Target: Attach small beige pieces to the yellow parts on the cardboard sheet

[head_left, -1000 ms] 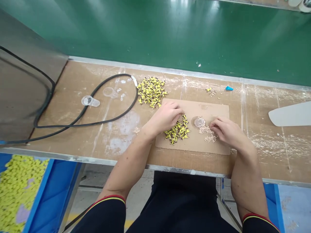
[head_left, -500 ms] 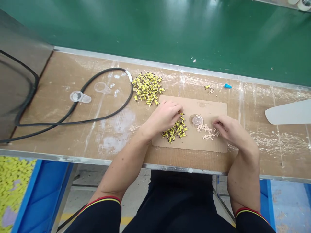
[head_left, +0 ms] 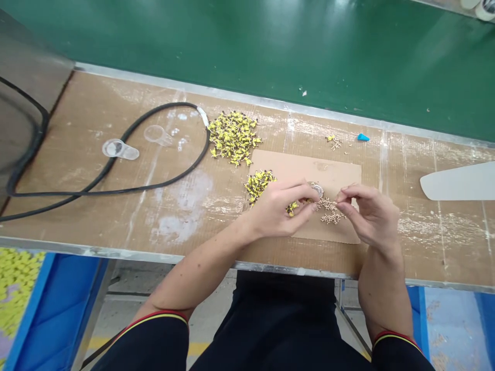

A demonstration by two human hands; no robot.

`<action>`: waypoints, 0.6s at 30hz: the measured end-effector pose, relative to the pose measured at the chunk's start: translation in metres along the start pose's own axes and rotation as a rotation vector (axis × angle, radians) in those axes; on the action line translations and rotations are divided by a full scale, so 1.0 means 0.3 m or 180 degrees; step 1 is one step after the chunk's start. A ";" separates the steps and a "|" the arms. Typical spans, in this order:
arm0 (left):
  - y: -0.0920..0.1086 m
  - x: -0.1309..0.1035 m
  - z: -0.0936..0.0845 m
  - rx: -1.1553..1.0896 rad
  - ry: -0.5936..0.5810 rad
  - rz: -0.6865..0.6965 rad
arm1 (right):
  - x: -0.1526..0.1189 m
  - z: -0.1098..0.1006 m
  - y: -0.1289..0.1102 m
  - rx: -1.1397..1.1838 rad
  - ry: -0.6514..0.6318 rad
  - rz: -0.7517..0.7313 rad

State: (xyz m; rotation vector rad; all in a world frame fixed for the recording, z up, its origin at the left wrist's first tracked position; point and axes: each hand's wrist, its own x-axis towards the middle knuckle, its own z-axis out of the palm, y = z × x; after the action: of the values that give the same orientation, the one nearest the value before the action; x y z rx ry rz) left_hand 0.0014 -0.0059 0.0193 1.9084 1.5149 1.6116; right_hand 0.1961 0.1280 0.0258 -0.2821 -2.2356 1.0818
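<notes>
My left hand (head_left: pixel 284 206) is over the cardboard sheet, thumb and fingers curled together around what looks like a small yellow figure, mostly hidden. Behind it lies a pile of small yellow figures with dark ends (head_left: pixel 259 184), partly covered by the hand. My right hand (head_left: pixel 367 211) faces it a short way off, thumb and forefinger pinched on a tiny pale pink piece. Below and between the hands, loose pale pink pieces (head_left: pixel 331 218) are scattered on the cardboard sheet (head_left: pixel 340 178). A small round clear dish (head_left: pixel 317 189) stands beside the left fingertips.
A larger heap of yellow figures (head_left: pixel 234 136) lies at the back left. Further left are a looped black cable (head_left: pixel 154 188) and two clear plastic scoops. A blue cone-shaped cap (head_left: pixel 363 137) sits at the back, a white blade-shaped object (head_left: pixel 460 180) at right. Blue bins (head_left: pixel 73 288) stand below the table.
My left hand has moved right, from the yellow pile to beside the dish. My right hand has shifted slightly left and turned, its pinched fingertips now facing the left hand.
</notes>
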 end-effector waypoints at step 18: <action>0.023 0.001 0.042 -0.1035 -0.0066 -0.0781 | 0.015 0.110 -0.039 -0.0244 0.0520 -0.0572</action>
State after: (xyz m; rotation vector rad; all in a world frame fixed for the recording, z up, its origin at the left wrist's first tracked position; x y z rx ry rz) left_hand 0.0155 -0.0035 0.0198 1.5006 1.3221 1.6055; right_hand 0.1728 0.1016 0.0215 -0.1902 -2.1140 0.8492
